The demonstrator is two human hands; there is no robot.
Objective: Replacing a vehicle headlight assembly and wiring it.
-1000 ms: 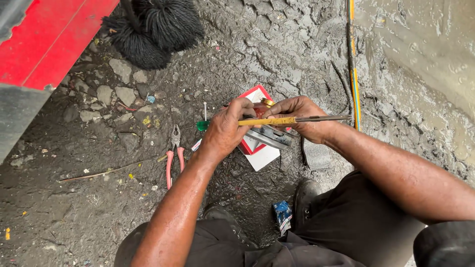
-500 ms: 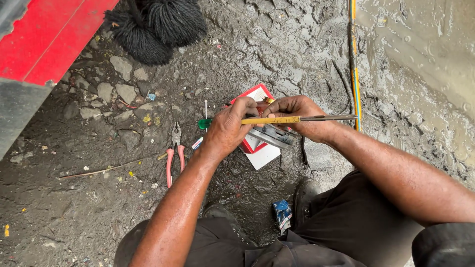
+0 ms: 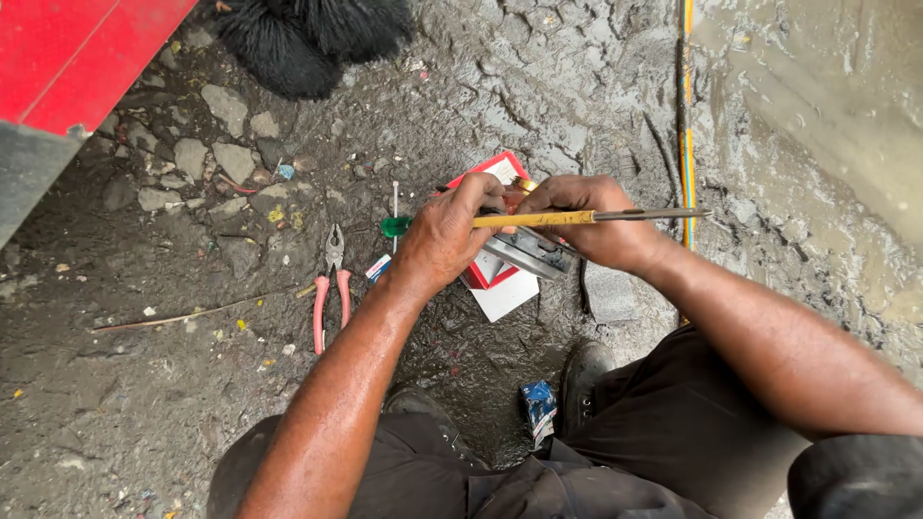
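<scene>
My left hand (image 3: 444, 238) and my right hand (image 3: 598, 221) meet over a red and white box (image 3: 490, 272) on muddy ground. A long tool with a yellow handle and dark metal shaft (image 3: 577, 217) lies across both hands, shaft pointing right. Under the hands sits a grey metal part (image 3: 527, 255), held between them; the fingers hide how it is gripped. A green-handled screwdriver (image 3: 394, 225) pokes out just left of my left hand.
Pink-handled pliers (image 3: 330, 284) lie on the ground to the left. A red panel (image 3: 72, 53) fills the top left, a black fibrous bundle (image 3: 298, 34) the top. A yellow cable (image 3: 686, 115) runs down the right. A small blue packet (image 3: 539, 404) lies by my shoe (image 3: 585, 370).
The hands stay together over the box; the yellow-handled tool sits slightly more level across them. Nothing else has moved.
</scene>
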